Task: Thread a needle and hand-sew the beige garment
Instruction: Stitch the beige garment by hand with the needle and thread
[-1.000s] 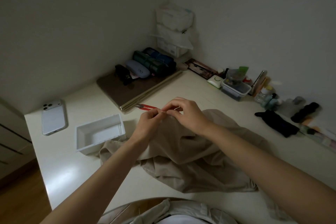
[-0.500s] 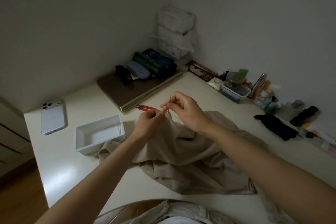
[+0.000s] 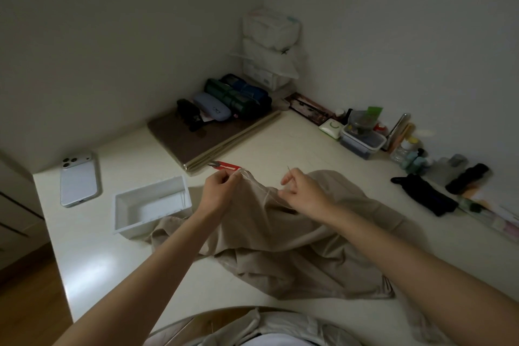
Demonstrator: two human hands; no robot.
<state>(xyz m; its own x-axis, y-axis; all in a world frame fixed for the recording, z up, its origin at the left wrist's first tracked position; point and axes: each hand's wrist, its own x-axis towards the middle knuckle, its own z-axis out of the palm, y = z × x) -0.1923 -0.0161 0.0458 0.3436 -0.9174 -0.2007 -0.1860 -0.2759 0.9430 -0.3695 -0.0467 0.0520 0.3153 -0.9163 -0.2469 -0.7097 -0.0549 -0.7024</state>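
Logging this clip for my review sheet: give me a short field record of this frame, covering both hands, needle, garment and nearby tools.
left hand: fingers pinch a raised edge of the beige garment
right hand: pinches the needle, tip pointing up
thread: a pale line between the hands, probably thread
red snips: on the table, just beyond the left hand
white tray: left of the garment
phone: camera side up, far left

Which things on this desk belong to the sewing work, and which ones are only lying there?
For the job:
beige garment, pinched by the left hand
needle in the right hand
thread
red snips, probably

Just lying about:
phone
glasses case
black pouch
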